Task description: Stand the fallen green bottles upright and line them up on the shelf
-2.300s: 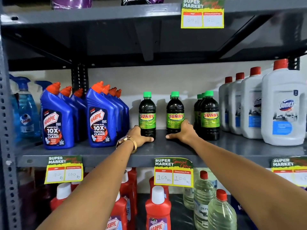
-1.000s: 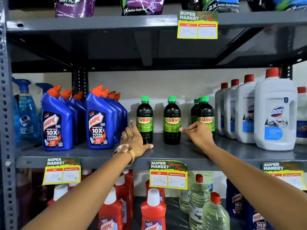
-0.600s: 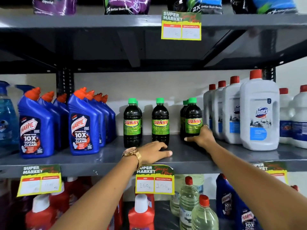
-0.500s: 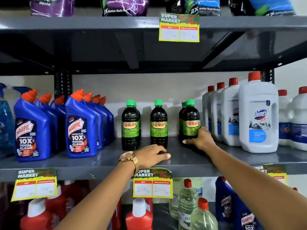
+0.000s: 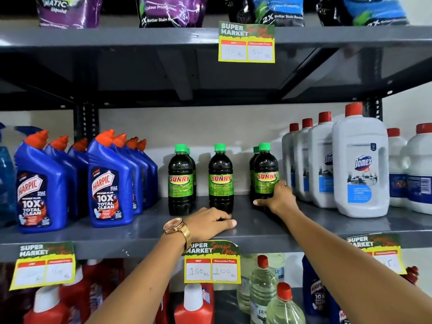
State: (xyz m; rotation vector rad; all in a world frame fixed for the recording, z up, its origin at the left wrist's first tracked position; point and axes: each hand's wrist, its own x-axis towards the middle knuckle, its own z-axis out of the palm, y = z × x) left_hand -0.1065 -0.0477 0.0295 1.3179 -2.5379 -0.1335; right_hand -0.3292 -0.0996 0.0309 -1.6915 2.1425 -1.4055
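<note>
A person's right hand wraps the base of the right-hand Sunny bottle, fingers curled around its dark, glossy plastic body, thumb stretched left along the grey metal shelf. The left hand, a gold mesh-strap watch on its wrist, lies palm down on the shelf at the foot of the middle Sunny bottle, fingers loosely bent and close together, gripping nothing that can be seen. The left Sunny bottle stands upright too; all three carry green screw caps and green labels, and further green caps peek from behind the left and right ones, their bodies hidden. Angular blue Harpic bottles with orange nozzles crowd the left, white red-capped Domex jugs the right. Handwriting on the price tag is partly legible.
</note>
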